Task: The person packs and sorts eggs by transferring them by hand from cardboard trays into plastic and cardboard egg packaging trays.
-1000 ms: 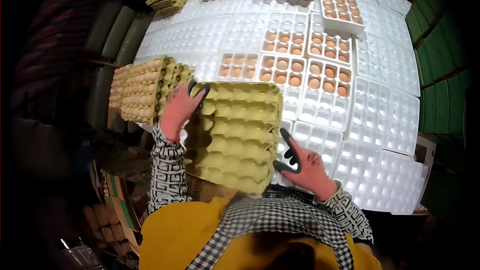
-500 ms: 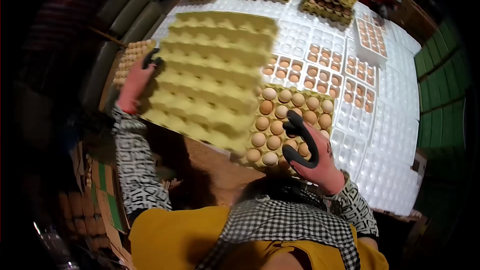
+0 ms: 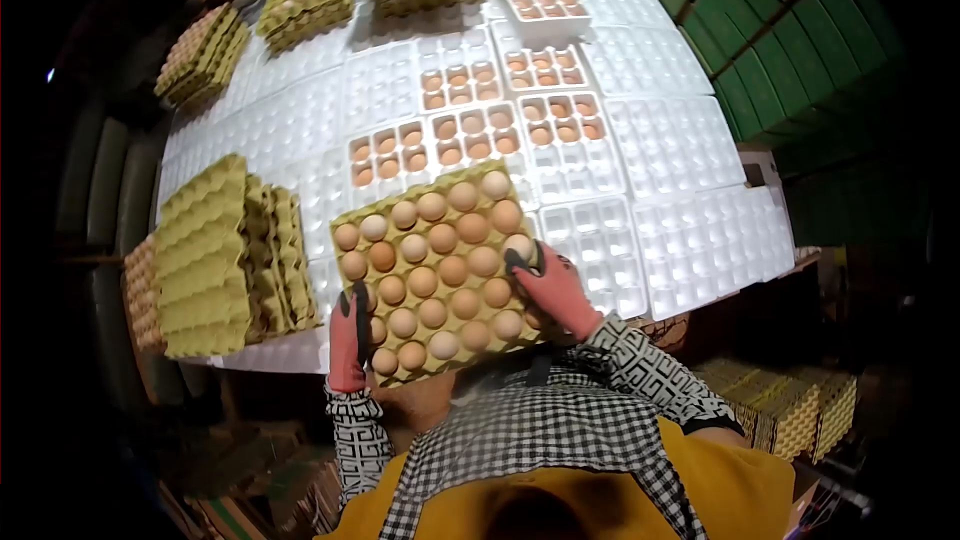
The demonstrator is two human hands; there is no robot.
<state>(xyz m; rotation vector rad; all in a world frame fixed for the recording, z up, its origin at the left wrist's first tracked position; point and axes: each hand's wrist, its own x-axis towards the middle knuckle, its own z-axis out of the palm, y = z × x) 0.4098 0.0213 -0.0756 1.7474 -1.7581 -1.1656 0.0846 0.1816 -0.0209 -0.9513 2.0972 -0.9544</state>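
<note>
The left hand (image 3: 348,340) and right hand (image 3: 560,292) held the egg tray (image 3: 385,207) at opposite sides, fingers curled partly closed, beside white trays (image 3: 600,240). Fully loaded, it seemed fragile and apt to flex, best supported under both edges.

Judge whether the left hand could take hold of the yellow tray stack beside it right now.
Probably not: the left hand holds the side of the egg-filled tray. If it let go, it could likely reach the tray stack; nothing shows between them.
</note>
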